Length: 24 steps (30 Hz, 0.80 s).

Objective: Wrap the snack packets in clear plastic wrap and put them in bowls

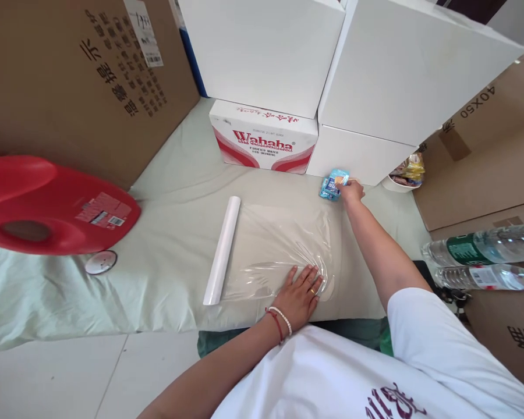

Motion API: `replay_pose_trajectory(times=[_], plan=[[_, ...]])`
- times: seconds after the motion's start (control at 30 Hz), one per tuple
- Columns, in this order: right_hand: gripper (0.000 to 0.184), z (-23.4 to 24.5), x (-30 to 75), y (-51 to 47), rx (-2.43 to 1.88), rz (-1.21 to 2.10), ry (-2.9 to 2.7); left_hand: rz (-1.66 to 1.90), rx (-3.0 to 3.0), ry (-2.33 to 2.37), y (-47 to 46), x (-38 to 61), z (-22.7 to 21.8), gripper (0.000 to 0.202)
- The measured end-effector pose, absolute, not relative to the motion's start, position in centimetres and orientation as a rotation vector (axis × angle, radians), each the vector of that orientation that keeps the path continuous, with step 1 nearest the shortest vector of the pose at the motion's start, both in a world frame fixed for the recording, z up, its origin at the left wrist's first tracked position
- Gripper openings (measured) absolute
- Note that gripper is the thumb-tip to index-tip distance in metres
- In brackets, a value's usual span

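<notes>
Stretched over the pale cloth is a sheet of clear plastic film, drawn out from its white roll on the left. My left hand lies flat on the film's near right part, fingers spread, and creases fan out from it. Beyond the film's far right corner, my right hand pinches a small blue snack packet between thumb and fingers. Another similar blue packet lies on the cloth right beside it, partly overlapped.
A Wahaha water carton and white boxes stand behind. To the left are a red jug, a round lid and a cardboard box. Rightward are a tub of snacks and two bottles.
</notes>
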State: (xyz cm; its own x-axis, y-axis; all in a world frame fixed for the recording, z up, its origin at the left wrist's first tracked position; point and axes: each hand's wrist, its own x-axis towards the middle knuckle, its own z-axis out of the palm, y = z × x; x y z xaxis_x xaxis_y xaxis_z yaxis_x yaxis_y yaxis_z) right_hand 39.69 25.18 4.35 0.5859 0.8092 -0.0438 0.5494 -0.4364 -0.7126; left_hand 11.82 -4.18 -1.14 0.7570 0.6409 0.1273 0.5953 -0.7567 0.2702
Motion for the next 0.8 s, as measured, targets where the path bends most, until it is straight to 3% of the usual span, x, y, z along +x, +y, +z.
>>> replay_pose_trajectory(times=[0.23, 0.4, 0.47, 0.57, 0.67, 0.8], plan=[[0.027, 6.7, 40.2, 21.7, -1.941, 0.579, -0.826, 0.336, 2.702, 0.971, -4.1, 12.0, -1.4, 0.057], [0.033, 9.3, 38.1, 17.5, -1.533, 1.089, -1.127, 0.326, 2.691, 0.945, -4.1, 12.1, -1.2, 0.057], [0.041, 9.3, 35.8, 15.4, -1.462, 1.272, -1.253, 0.322, 2.686, 0.954, -4.1, 12.0, -1.1, 0.057], [0.038, 8.2, 31.7, 12.2, -1.380, 1.439, -1.501, 0.320, 2.693, 0.970, -4.1, 11.9, -1.0, 0.057], [0.029, 6.5, 28.3, 10.0, -1.347, 1.376, -1.939, 0.324, 2.717, 0.966, -4.1, 11.9, -1.2, 0.057], [0.025, 5.3, 26.1, 8.8, -1.619, 0.878, -2.304, 0.342, 2.737, 0.975, -4.2, 11.8, -1.6, 0.055]])
